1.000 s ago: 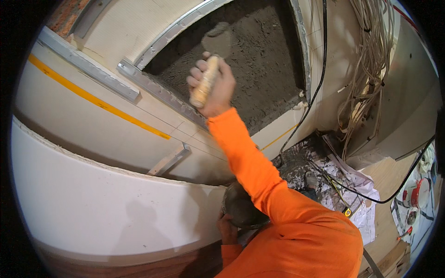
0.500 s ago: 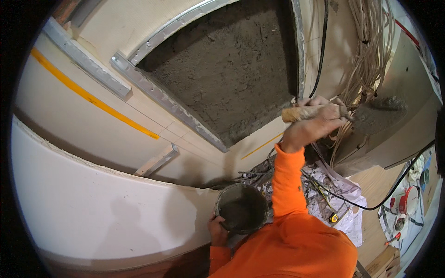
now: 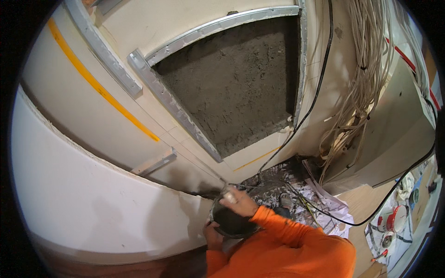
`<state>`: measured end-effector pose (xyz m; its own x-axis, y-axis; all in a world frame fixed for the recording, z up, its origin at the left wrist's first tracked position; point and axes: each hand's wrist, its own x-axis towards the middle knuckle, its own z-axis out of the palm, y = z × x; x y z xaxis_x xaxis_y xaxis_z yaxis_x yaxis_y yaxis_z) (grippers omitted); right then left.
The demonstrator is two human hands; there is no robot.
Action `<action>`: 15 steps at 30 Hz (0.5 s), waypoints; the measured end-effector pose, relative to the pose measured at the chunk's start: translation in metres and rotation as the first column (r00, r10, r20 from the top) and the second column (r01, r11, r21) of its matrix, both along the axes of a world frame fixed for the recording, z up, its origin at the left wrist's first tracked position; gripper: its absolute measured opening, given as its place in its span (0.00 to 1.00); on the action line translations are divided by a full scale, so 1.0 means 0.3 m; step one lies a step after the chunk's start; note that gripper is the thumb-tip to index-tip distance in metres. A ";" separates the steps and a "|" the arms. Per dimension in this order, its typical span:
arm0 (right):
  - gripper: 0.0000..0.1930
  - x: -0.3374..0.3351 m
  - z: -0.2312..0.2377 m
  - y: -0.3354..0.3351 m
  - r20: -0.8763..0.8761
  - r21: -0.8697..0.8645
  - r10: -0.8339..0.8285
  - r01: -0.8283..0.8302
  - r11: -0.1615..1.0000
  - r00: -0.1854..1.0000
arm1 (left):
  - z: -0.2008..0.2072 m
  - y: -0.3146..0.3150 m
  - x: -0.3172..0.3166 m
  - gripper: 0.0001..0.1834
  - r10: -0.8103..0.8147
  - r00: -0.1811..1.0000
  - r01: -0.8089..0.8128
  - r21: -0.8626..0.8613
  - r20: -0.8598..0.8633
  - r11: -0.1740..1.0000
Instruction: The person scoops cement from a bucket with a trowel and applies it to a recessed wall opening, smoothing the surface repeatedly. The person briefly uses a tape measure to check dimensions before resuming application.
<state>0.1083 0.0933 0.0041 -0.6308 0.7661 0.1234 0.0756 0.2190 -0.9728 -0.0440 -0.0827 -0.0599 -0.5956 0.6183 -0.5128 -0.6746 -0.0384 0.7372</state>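
Note:
My left hand [image 3: 213,235] is closed on the near left rim of a dark round bucket [image 3: 211,214]. Grey wet mortar [image 3: 233,221] shows inside it. Above the bucket's far side, my right hand [image 3: 243,204] wraps round the pale wooden handle of a trowel [image 3: 229,197]. Motion blurs the trowel, and I cannot make out its blade. Beyond my hands, a recessed area of rough grey mortar [image 3: 232,83] fills the wall between metal profiles [image 3: 185,118].
Bundled pale cables [image 3: 359,78] hang at the right beside a leaning grey panel [image 3: 384,134]. A black cable [image 3: 320,88] runs down the wall. Crumpled sheeting [image 3: 324,206] covers the floor. A white cut panel [image 3: 102,199] stands at left; a red-and-white bucket [image 3: 393,218] sits far right.
My right hand has swung with the trowel from beside the cables, down and left to the bucket. My left hand still grips the bucket. The view has shifted slightly.

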 end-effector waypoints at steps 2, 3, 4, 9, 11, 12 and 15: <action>0.33 0.140 0.074 0.158 0.125 -0.037 0.097 -0.093 0.995 0.987 | -0.072 -0.018 -0.025 0.24 0.015 0.999 -0.017 -0.041 -0.034 0.999; 0.32 0.192 0.041 0.234 0.082 0.090 0.024 -0.031 0.995 0.996 | -0.084 -0.009 -0.027 0.25 0.020 1.000 -0.020 0.002 -0.003 1.000; 0.29 0.247 0.043 0.337 0.172 0.127 0.097 -0.120 0.985 0.980 | -0.095 -0.012 -0.025 0.25 0.038 0.999 -0.039 0.041 0.029 0.998; 0.24 0.369 0.078 0.757 0.628 0.455 -0.136 -0.221 0.863 0.766 | -0.020 0.065 0.051 0.32 0.059 0.995 -0.072 0.164 0.085 0.984; 0.24 0.368 0.082 0.914 0.712 0.505 -0.218 -0.272 0.819 0.667 | -0.081 0.084 0.059 0.36 0.097 0.994 -0.105 0.147 0.058 0.984; 0.24 0.391 0.036 1.023 0.686 0.591 -0.284 -0.285 0.755 0.670 | -0.086 0.118 0.080 0.37 0.123 0.990 -0.131 0.153 0.062 0.979; 0.23 0.412 0.062 1.297 0.677 0.700 -0.417 -0.357 0.618 0.606 | -0.054 0.209 0.140 0.38 0.210 0.977 -0.213 0.155 0.035 0.965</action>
<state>0.2318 0.4823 0.0226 -0.7436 0.6544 0.1369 0.6591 0.7519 -0.0146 -0.0018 -0.0199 -0.0762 -0.7131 0.5525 -0.4315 -0.6518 -0.2960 0.6983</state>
